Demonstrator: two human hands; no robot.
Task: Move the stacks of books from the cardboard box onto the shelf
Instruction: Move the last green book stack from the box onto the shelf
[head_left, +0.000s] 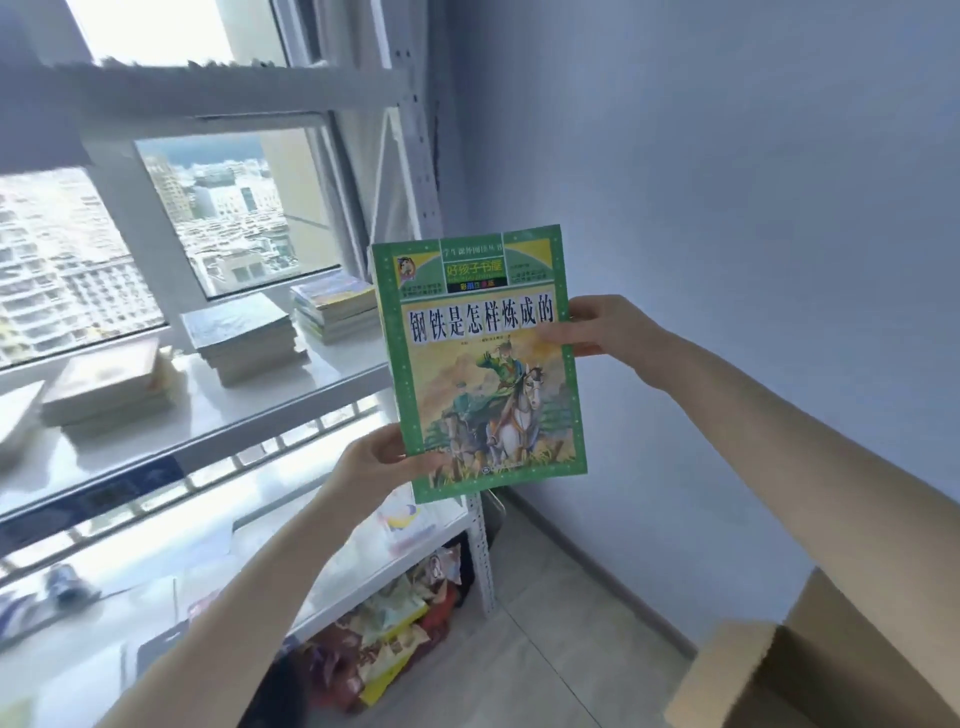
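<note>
I hold a green-bordered book (483, 364), its cover facing me with a horse rider on it, upright in the air in front of the white metal shelf (322, 384). My left hand (379, 462) grips its lower left corner. My right hand (597, 325) pinches its right edge near the title. Behind the front book, more page edges show at the left side, so it may be a thin stack. The cardboard box (831, 670) stands open at the lower right; its inside is hidden.
Several stacks of books (244, 338) lie along the middle shelf board by the window. Lower boards hold papers and colourful books (395, 623). A shelf upright (480, 551) stands just behind the held book. A blue wall lies to the right, tiled floor below.
</note>
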